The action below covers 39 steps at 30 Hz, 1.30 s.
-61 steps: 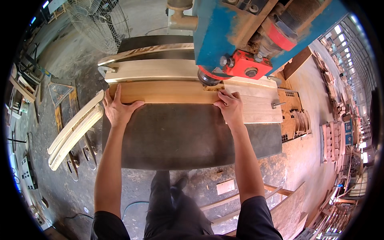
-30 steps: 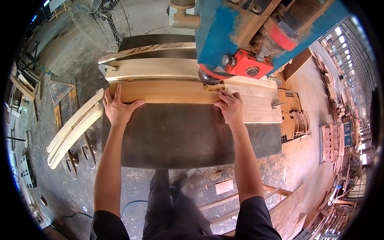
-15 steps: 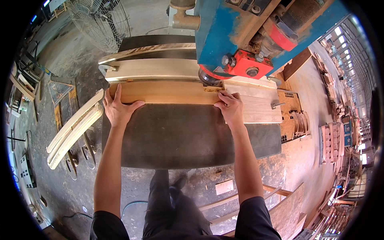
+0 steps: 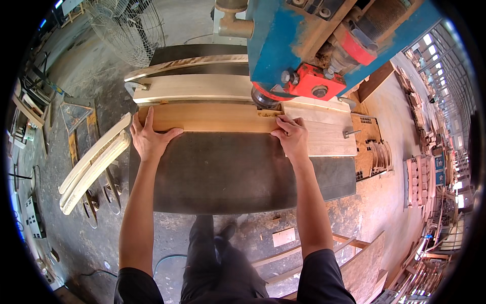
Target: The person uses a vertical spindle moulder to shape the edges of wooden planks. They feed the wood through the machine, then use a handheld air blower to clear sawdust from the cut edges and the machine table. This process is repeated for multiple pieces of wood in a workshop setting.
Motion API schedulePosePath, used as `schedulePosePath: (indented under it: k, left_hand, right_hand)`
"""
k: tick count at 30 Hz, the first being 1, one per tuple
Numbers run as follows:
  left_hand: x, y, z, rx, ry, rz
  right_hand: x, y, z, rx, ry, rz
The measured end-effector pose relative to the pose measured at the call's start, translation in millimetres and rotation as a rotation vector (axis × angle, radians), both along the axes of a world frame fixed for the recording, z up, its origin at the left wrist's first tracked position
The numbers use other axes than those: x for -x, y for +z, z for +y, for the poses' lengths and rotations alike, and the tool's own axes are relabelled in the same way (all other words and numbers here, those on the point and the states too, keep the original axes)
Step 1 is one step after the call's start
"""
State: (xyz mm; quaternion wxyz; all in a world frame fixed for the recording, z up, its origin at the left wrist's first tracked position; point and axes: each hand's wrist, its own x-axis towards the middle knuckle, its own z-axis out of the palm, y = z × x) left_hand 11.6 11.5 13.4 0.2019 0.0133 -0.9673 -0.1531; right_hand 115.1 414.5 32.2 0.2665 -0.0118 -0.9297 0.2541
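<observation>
An orange-tan wooden board (image 4: 217,117) lies along a paler wooden jig (image 4: 192,87) on a dark machine table (image 4: 217,172). My left hand (image 4: 152,137) grips the board's left end, fingers over its top and thumb along the front edge. My right hand (image 4: 289,134) holds the board near the right, fingertips on top and thumb at the front edge, just below a notched part. Right above this spot is a round dark cutter head (image 4: 266,99) with a red housing (image 4: 319,81) on a blue machine body (image 4: 273,40); where the cutter meets the wood is hidden.
Curved pale wooden pieces (image 4: 96,162) rest on a stand at the left. A wire fan (image 4: 124,30) is at the back left. An orange-brown board with slots (image 4: 369,126), stacked wood (image 4: 420,180) and leaning panels (image 4: 367,258) are at the right. A blue hose (image 4: 169,258) runs on the floor.
Very little differs. Since two seconds ago the machine head sits slightly farther right in view; both my hands stay on the board in nearly the same places.
</observation>
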Motion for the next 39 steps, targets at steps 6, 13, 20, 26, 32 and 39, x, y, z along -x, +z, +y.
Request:
schedulePosePath:
  k: [6,13,20,26,32,39]
  left_hand:
    - [-2,0,-1,-0.003,-0.009,0.022]
    - [-7,-1,-3,-0.017,-0.018,0.04]
    - [-12,-5,-6,-0.002,-0.035,0.084]
    - [-8,-6,-9,-0.052,-0.057,0.096]
    - [2,-13,-22,-0.043,-0.057,0.103]
    - [-3,-10,-25,-0.057,-0.091,0.112]
  right_hand:
    - [-1,0,0,-0.002,0.002,-0.01]
    - [-2,-4,0,0.01,0.017,0.001]
    - [-5,0,3,-0.024,0.038,-0.011]
    - [-3,2,-2,-0.111,0.011,0.018]
    - [3,5,-21,-0.177,-0.05,-0.003]
    - [-2,4,-30,-0.188,-0.124,0.037]
